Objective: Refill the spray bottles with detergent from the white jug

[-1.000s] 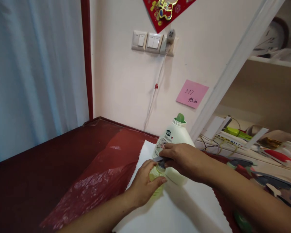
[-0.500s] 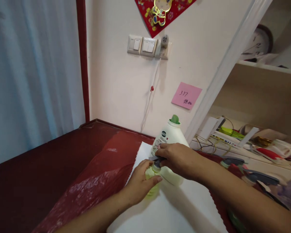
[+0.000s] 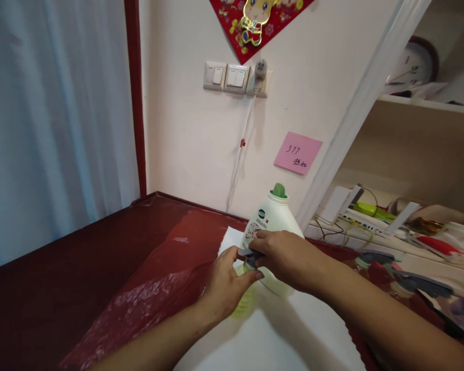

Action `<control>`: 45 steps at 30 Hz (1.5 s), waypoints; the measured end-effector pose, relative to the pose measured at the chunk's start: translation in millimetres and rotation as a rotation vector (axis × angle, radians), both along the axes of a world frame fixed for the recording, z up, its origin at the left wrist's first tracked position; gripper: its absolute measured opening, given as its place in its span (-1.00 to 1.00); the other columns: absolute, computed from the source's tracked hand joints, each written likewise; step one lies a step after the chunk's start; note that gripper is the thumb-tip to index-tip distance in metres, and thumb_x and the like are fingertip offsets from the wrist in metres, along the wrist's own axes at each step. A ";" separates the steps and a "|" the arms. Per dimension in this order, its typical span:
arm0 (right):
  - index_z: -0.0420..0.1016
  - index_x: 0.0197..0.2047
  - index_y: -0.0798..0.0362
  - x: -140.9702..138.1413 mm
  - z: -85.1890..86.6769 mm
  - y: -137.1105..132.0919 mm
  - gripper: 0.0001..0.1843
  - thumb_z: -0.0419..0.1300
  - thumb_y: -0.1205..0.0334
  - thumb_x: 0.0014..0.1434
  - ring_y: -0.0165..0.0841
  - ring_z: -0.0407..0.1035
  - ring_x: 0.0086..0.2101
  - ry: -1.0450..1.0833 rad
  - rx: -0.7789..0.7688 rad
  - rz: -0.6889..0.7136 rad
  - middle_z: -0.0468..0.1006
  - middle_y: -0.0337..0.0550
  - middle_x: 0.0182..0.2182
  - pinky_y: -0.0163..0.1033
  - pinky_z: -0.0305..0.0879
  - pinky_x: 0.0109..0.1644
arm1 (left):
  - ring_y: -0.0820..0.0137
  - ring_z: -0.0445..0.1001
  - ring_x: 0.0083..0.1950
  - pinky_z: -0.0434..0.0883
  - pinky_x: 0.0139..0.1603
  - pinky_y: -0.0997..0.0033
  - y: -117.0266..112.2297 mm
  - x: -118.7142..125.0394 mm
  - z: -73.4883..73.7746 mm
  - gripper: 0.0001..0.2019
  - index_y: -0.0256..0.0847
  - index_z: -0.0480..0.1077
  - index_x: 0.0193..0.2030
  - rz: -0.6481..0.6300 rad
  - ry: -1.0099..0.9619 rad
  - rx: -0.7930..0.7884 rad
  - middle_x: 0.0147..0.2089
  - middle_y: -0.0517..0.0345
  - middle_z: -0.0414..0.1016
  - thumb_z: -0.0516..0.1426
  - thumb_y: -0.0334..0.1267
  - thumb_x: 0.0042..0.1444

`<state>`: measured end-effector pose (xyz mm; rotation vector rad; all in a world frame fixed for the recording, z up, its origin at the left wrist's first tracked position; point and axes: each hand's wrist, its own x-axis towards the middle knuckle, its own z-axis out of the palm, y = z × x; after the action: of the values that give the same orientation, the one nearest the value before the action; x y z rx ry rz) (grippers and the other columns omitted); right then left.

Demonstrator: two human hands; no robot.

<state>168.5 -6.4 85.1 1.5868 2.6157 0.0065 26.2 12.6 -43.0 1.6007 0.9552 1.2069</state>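
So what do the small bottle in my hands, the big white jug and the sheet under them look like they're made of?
Small bottle: likely clear plastic, since yellow-green liquid shows through; grey pump top, matte plastic.
Big white jug: opaque, smooth plastic with a printed label.
White sheet: matte, with a jagged edge; paper or thin cloth, hard to tell.

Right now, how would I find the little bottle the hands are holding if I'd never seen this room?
Start at the white sheet spread on the dark red table. In front of the big white jug with the green spout stands a small clear bottle of yellow-green liquid, gripped by the left hand while the right hand covers its grey pump top. It's far smaller than the jug and see-through.
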 end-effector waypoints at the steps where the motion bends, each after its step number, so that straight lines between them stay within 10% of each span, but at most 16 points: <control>1: 0.57 -0.18 0.05 0.9 -0.6 -0.2 -0.93 0.27 0.31 0.25 -0.29 0.48 -0.25 0.001 0.003 0.003 0.58 -0.14 -0.20 -0.25 0.14 -0.27 | 0.15 0.44 -0.04 0.30 0.04 0.18 3.2 -3.2 -0.7 -0.77 -0.19 0.45 -0.24 -0.063 -0.012 0.008 -0.14 0.05 0.55 0.31 -0.21 -0.03; 8: 0.56 -0.19 0.04 3.3 -4.8 0.7 -0.92 0.24 0.34 0.25 -0.30 0.48 -0.25 0.019 0.025 0.015 0.58 -0.16 -0.21 -0.25 0.11 -0.29 | 0.13 0.48 0.04 0.35 0.09 0.16 16.9 -25.0 7.1 -0.64 -0.23 0.49 -0.07 -0.401 -0.030 -0.031 -0.04 0.00 0.58 0.26 -0.05 0.08; 16: 0.56 -0.18 0.06 2.5 -3.1 1.8 -0.92 0.27 0.29 0.24 -0.29 0.48 -0.27 -0.003 0.032 0.010 0.56 -0.14 -0.22 -0.24 0.09 -0.32 | 0.24 0.39 -0.17 0.26 -0.14 0.30 8.0 -0.4 6.1 -0.65 -0.18 0.38 -0.28 -0.068 0.001 -0.031 -0.26 0.19 0.49 0.42 -0.27 -0.18; 25: 0.56 -0.18 0.05 5.1 -8.1 2.6 -0.92 0.23 0.31 0.27 -0.31 0.47 -0.30 -0.002 0.050 0.023 0.56 -0.15 -0.22 -0.23 0.04 -0.35 | 0.23 0.47 -0.08 0.36 0.00 0.26 25.0 -26.8 21.3 -0.75 -0.22 0.50 -0.21 -0.530 0.016 -0.061 -0.19 0.10 0.55 0.25 -0.09 0.08; 34: 0.57 -0.15 0.04 4.7 -8.0 3.0 -0.88 0.26 0.31 0.22 -0.29 0.47 -0.29 -0.002 0.059 0.028 0.57 -0.13 -0.22 -0.23 0.08 -0.33 | 0.27 0.36 -0.20 0.25 -0.20 0.34 12.2 -4.8 10.1 -0.60 -0.17 0.36 -0.28 -0.112 0.079 0.006 -0.25 0.20 0.47 0.45 -0.21 -0.17; 45: 0.57 -0.16 0.03 6.4 -8.3 2.0 -0.89 0.23 0.33 0.25 -0.31 0.47 -0.29 -0.002 0.077 0.019 0.57 -0.14 -0.22 -0.23 0.05 -0.35 | 0.19 0.46 0.05 0.32 0.10 0.22 21.7 -22.6 15.2 -0.74 -0.19 0.47 -0.11 -0.509 0.011 -0.021 -0.05 0.07 0.56 0.25 -0.11 0.13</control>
<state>174.9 -4.4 76.8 1.5844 2.6597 0.1105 3.6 34.2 -27.8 1.6989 0.5138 0.8297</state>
